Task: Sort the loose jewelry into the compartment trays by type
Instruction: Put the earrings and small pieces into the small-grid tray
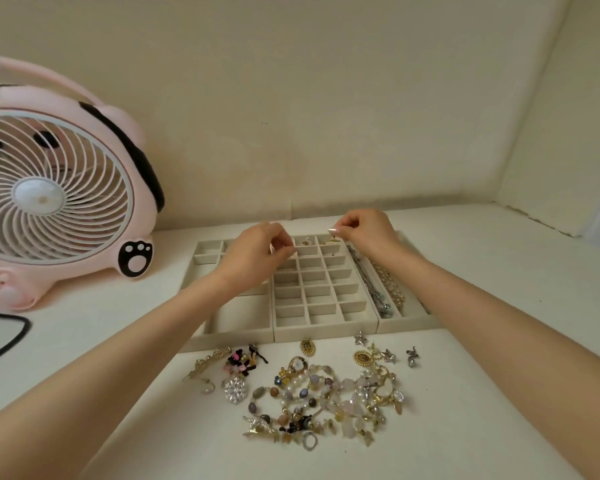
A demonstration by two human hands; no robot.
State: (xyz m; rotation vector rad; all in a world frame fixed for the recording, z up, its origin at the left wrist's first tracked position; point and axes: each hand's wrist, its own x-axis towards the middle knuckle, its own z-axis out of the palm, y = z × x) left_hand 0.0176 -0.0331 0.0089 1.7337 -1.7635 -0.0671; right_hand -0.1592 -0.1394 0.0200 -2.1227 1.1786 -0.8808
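Three cream compartment trays stand side by side: a left tray (238,325) with large cells, a middle grid tray (323,322) with small cells, and a right tray (413,318) holding chains (378,292). Both hands hover over the far row of the grid tray. My left hand (253,252) has its fingertips pinched together; what it holds is too small to tell. My right hand (364,230) pinches a small gold piece (332,240) above a far cell. A heap of loose jewelry (323,396) lies on the table in front of the trays.
A pink desk fan (52,188) stands at the left on the white table. A dark-rimmed object (4,336) pokes in at the left edge. Walls close the back and right side. Scattered star charms (361,337) and a snake ring (412,355) lie near the trays' front edge.
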